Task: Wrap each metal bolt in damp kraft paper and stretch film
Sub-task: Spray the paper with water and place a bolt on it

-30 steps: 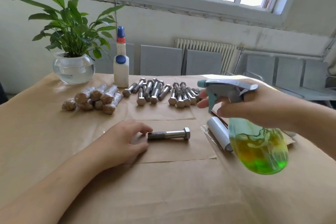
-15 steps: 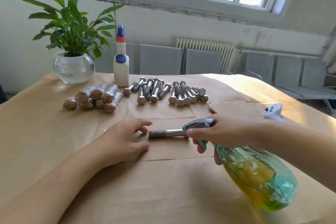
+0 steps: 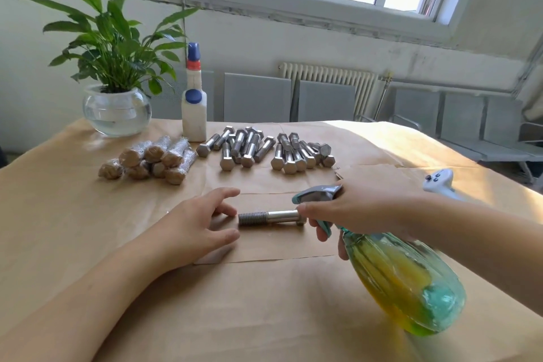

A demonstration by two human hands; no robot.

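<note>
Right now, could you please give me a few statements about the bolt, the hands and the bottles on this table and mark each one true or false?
1. The right hand holds the spray bottle tilted, with its nozzle towards the single bolt. True.
2. The left hand grips the single bolt. False: it rests flat on the paper sheet, just beside the threaded end.
3. The wrapped bolts lie left of the bare bolts. True.
4. The white bottle lies on its side. False: it stands upright near the plant.
</note>
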